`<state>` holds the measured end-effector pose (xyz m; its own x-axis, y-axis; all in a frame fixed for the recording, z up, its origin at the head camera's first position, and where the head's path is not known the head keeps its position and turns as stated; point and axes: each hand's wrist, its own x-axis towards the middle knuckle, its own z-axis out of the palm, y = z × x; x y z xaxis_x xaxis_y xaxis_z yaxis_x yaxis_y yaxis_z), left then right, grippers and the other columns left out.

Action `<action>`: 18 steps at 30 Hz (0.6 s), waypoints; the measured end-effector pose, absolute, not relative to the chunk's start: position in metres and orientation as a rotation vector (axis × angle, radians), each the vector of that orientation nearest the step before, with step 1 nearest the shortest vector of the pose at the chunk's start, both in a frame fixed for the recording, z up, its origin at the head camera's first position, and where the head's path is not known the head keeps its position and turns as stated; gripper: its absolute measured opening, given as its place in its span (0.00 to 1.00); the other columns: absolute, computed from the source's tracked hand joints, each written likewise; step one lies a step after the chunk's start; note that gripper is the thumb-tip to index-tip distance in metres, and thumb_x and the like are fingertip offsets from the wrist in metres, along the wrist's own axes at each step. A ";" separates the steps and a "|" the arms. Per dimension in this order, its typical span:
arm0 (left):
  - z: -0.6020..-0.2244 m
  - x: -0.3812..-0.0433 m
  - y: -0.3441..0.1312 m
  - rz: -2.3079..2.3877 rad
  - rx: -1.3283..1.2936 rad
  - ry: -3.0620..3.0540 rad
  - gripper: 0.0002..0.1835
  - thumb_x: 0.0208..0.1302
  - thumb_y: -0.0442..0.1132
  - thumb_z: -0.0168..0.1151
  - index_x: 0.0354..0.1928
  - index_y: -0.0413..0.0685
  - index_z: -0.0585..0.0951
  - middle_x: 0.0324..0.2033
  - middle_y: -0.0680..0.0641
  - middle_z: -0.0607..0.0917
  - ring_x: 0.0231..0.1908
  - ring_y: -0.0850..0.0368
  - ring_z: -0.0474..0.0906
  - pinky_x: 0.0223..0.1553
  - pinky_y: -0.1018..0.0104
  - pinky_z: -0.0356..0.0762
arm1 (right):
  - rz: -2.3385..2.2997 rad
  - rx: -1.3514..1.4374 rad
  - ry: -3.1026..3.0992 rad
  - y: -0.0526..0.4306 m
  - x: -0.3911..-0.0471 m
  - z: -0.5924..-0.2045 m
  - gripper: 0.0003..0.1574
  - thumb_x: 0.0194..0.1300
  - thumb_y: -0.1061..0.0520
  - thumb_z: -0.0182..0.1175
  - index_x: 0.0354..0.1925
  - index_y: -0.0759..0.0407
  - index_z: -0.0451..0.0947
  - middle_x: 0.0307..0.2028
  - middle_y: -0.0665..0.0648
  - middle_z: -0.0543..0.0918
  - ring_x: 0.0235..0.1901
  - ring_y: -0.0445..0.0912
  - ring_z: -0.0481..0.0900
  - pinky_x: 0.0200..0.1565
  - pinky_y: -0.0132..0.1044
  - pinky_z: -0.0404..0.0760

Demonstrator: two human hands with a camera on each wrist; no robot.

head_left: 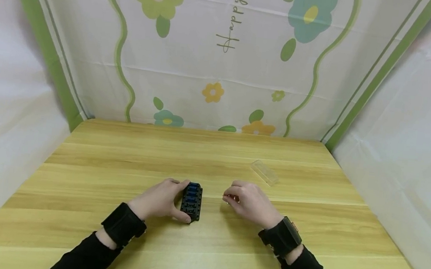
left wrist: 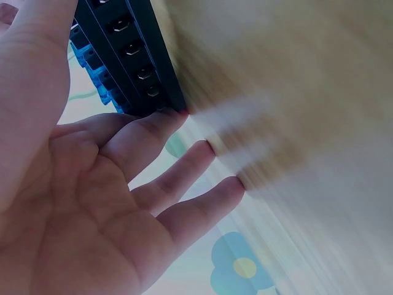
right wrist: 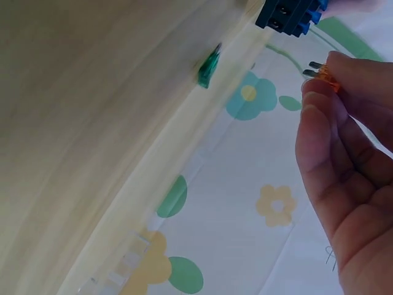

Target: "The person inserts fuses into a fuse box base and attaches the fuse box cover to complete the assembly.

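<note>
A black fuse block (head_left: 191, 201) with blue parts along its top stands on the table. My left hand (head_left: 161, 199) grips it, the thumb at its near end and the index finger at its far end. In the left wrist view, the other fingertips (left wrist: 236, 184) rest beside the block on the tabletop. To the right of the block, my right hand (head_left: 249, 203) pinches a small orange blade fuse (right wrist: 331, 78) between thumb and index finger. Its two metal prongs point out towards the block. A small green translucent piece (right wrist: 209, 69) lies on the table in the right wrist view; its kind is unclear.
A clear plastic cover (head_left: 264, 173) lies on the wooden table (head_left: 119, 150), beyond my right hand. White cloth (head_left: 222, 69) printed with flowers and green lines hangs behind the table's far edge, and pale cloth hangs at both sides.
</note>
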<state>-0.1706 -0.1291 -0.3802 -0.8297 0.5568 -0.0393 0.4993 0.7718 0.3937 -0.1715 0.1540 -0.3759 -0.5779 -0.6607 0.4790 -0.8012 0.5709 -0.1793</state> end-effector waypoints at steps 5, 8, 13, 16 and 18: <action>-0.378 -0.171 -0.129 0.548 0.837 2.814 0.59 0.40 0.69 0.70 0.71 0.42 0.62 0.59 0.37 0.71 0.60 0.43 0.66 0.57 0.55 0.66 | 0.591 1.220 -2.429 0.148 -0.171 -0.373 0.02 0.60 0.60 0.65 0.33 0.56 0.85 0.28 0.46 0.77 0.25 0.33 0.74 0.27 0.20 0.69; -0.378 -0.171 -0.128 0.542 0.834 2.817 0.59 0.40 0.69 0.70 0.70 0.42 0.62 0.59 0.37 0.71 0.60 0.43 0.67 0.57 0.55 0.66 | 0.606 1.239 -2.426 0.145 -0.171 -0.371 0.02 0.59 0.61 0.65 0.33 0.57 0.85 0.29 0.46 0.77 0.25 0.33 0.73 0.27 0.20 0.69; -0.379 -0.171 -0.129 0.546 0.840 2.823 0.59 0.40 0.69 0.70 0.70 0.41 0.63 0.59 0.36 0.72 0.59 0.43 0.67 0.56 0.55 0.66 | 0.618 1.287 -2.417 0.138 -0.170 -0.368 0.04 0.59 0.63 0.64 0.34 0.57 0.85 0.29 0.46 0.77 0.25 0.33 0.72 0.26 0.20 0.68; -0.379 -0.171 -0.129 0.547 0.839 2.823 0.59 0.40 0.69 0.70 0.70 0.41 0.63 0.58 0.36 0.72 0.59 0.43 0.67 0.56 0.56 0.66 | 0.621 1.313 -2.418 0.135 -0.171 -0.367 0.04 0.60 0.62 0.64 0.34 0.57 0.85 0.29 0.46 0.78 0.25 0.32 0.72 0.27 0.20 0.67; -0.378 -0.171 -0.129 0.548 0.841 2.822 0.59 0.39 0.69 0.70 0.70 0.41 0.63 0.58 0.36 0.72 0.59 0.43 0.67 0.56 0.56 0.66 | 0.624 1.330 -2.422 0.133 -0.172 -0.367 0.04 0.60 0.62 0.63 0.34 0.57 0.85 0.29 0.46 0.78 0.25 0.32 0.72 0.27 0.19 0.67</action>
